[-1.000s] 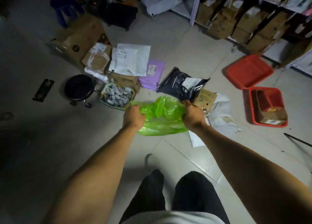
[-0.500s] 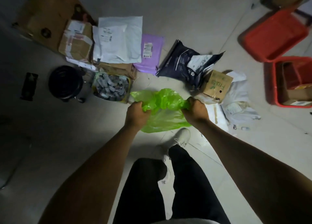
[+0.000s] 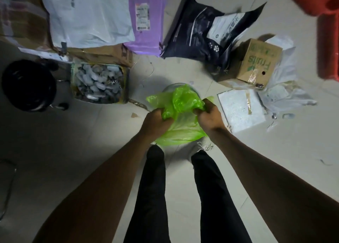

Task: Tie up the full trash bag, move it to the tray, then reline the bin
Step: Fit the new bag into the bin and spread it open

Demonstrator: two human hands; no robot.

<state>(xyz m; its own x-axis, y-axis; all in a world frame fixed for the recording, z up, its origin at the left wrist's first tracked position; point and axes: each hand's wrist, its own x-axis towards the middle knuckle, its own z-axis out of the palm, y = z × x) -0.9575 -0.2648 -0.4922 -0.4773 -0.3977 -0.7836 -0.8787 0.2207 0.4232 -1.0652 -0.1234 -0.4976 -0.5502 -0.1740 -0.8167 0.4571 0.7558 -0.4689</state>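
Note:
A thin, translucent green trash bag [image 3: 180,103] hangs bunched between my two hands, above the floor in front of my legs. My left hand [image 3: 156,119] is closed on its left edge and my right hand [image 3: 209,116] on its right edge. Behind the bag's top, a curved grey rim of the bin [image 3: 169,87] shows; the bag hides the remainder. Red trays [image 3: 328,46] sit at the far right edge, mostly out of frame.
On the floor ahead lie white and purple mailers [image 3: 145,19], a black mailer [image 3: 200,33], a "Fruits" carton [image 3: 256,63], a foam sheet [image 3: 242,112], a box of small packets [image 3: 99,83] and a black round stool [image 3: 27,85]. My black-trousered legs stand below.
The view has tipped down and closed in on the floor. My hands have drawn nearer each other, bunching the green bag more tightly, and a bin rim now shows behind it.

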